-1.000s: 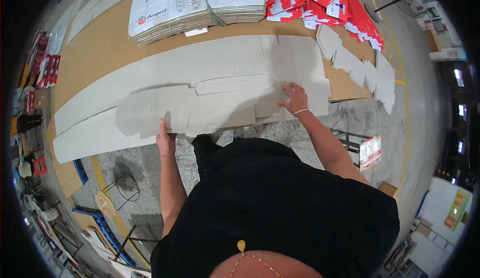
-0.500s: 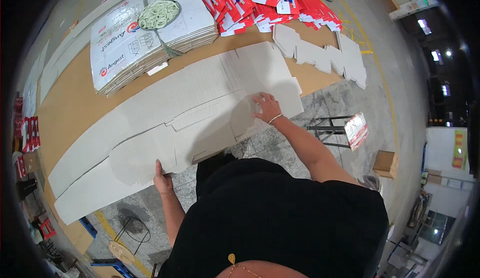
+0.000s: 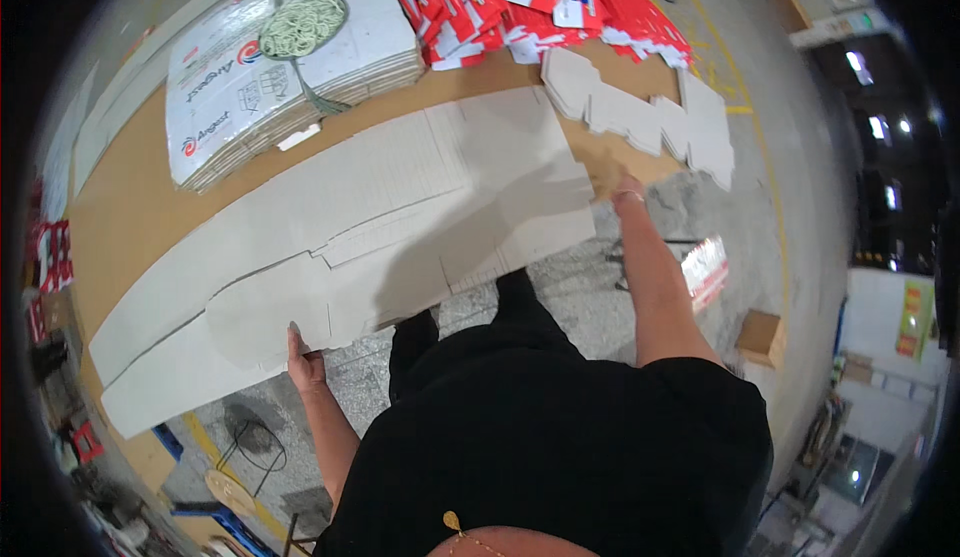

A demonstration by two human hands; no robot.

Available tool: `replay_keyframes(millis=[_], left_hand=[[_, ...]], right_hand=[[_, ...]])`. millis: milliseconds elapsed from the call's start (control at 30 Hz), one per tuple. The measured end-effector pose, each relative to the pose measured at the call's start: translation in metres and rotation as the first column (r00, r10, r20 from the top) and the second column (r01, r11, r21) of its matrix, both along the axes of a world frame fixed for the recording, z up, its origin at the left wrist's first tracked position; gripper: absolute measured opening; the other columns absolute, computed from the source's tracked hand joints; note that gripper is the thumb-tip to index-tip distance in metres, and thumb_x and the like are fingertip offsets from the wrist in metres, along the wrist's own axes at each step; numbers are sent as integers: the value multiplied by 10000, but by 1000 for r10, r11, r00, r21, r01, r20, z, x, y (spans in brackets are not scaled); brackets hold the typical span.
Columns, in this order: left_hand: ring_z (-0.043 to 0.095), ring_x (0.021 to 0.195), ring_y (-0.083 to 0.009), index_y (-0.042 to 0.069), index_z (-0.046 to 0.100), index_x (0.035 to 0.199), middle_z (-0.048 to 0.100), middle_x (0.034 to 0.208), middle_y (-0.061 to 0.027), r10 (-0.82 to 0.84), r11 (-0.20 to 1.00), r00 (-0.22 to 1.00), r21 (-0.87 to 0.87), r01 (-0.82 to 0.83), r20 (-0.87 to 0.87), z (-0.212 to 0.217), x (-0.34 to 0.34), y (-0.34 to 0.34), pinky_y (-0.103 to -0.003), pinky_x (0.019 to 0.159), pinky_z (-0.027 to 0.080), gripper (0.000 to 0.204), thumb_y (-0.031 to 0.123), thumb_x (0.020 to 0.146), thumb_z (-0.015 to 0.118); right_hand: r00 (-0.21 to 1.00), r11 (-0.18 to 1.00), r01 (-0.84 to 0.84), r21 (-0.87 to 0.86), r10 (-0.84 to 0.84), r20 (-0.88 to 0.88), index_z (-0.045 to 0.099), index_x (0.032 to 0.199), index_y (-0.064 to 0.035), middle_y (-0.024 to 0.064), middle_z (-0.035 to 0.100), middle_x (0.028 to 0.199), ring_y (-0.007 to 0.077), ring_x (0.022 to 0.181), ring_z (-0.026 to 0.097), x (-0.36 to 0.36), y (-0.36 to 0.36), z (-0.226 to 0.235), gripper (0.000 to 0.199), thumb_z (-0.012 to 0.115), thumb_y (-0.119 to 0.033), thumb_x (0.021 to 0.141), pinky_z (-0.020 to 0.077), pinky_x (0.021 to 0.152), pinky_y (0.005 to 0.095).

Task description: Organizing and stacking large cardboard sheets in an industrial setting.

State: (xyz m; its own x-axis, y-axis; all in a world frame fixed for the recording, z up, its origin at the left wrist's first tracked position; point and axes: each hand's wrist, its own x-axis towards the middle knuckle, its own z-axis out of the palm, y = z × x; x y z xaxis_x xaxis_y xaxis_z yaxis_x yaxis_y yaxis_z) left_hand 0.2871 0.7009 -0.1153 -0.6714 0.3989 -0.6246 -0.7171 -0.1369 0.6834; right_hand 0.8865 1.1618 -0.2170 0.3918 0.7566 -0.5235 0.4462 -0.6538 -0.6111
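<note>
A long light-grey cardboard sheet [image 3: 260, 222], cut with slits and crease lines, lies across the brown tabletop. It has a curved far edge and overhangs the table's near side. My left hand [image 3: 306, 365] holds its near edge, thumb on top and the other fingers hidden underneath. Beyond the sheet's right end, my right hand [image 3: 627, 189] hovers near the table's right edge, touching nothing I can make out. Motion blurs its fingers. Close to it lie stacked grey die-cut cardboard pieces [image 3: 635, 122].
A strapped stack of white printed flat cartons [image 3: 230, 87] stands at the back left, with a dish of pale green bands [image 3: 303, 25] on top. Red and white printed pieces [image 3: 540, 7] are heaped behind. A stool [image 3: 704, 272] stands right of the table [image 3: 120, 167].
My right hand has left the cardboard sheet's surface and moved right, past its end. My left hand keeps its hold, and the view has shifted slightly.
</note>
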Motion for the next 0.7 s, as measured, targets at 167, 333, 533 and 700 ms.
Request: replay_keyframes(millis=[167,333,533,700], left_hand=[[552,951,-236,-25,490,1134,567,1047,-137,162,872,965,-428,-238,-207,-2,-4,-19,-312,790,475,324,122,852,547],[557,981,-221,26,417,1240,503,1164,-145,-288,894,667,-443,-71,-688,31,142,120,-305,765,491,414,118,840,474],[444,1123,-228,33,367,1302,455,1257,-100,-874,486,480,150,861,79,48,342,438,-352,932,377,507,297,892,508],[356,1191,-248,20,461,1182,483,1185,-102,-625,739,725,-81,669,290,8,422,546,-375,968,344,507,338,814,605]], right_hand=[[915,908,401,125,-391,-97,572,1104,-3,139,620,952,201,840,569,132,49,8,683,494,-602,786,453,716,339],[599,620,776,115,-668,-442,571,1045,-26,110,567,845,209,629,510,216,62,38,777,644,-660,601,436,533,344],[-18,128,985,-114,-587,-809,485,1207,-101,101,562,1138,298,1032,530,379,100,22,615,592,-512,763,422,882,467],[-31,299,940,-167,-413,-910,524,1166,-103,99,554,1158,295,1043,524,345,130,27,604,684,-462,709,441,878,456]])
